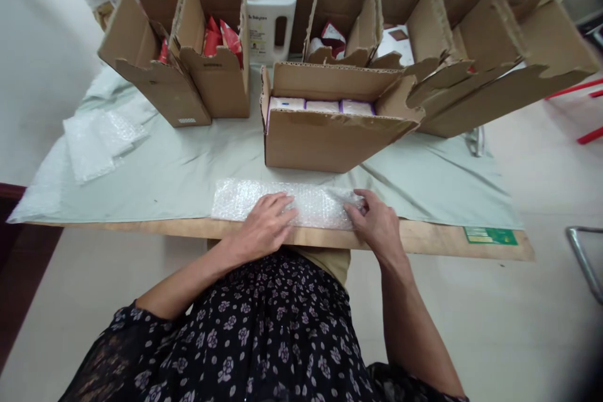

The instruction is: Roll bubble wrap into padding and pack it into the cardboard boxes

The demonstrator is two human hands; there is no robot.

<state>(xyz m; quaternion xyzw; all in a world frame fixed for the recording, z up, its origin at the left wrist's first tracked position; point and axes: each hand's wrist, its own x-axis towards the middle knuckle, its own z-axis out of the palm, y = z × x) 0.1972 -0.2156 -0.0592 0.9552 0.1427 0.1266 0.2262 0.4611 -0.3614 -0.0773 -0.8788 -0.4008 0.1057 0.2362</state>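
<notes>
A long flat strip of bubble wrap (pixel 315 204) lies along the table's front edge. My left hand (pixel 271 220) rests on the middle of it, palm down with the fingers laid out. At the strip's right end, my right hand (pixel 377 220) holds the bubble wrap between thumb and fingers. Just behind the strip stands an open cardboard box (pixel 330 141). Inside this box are white packs with purple edges (pixel 323 106), seen from above.
Several open cardboard boxes stand at the back, including one with red packets (pixel 221 38). A white jug with a green cap (pixel 271 22) stands among them. Loose bubble wrap sheets (pixel 94 144) lie at the left. A green card (pixel 490 236) lies at the right front edge.
</notes>
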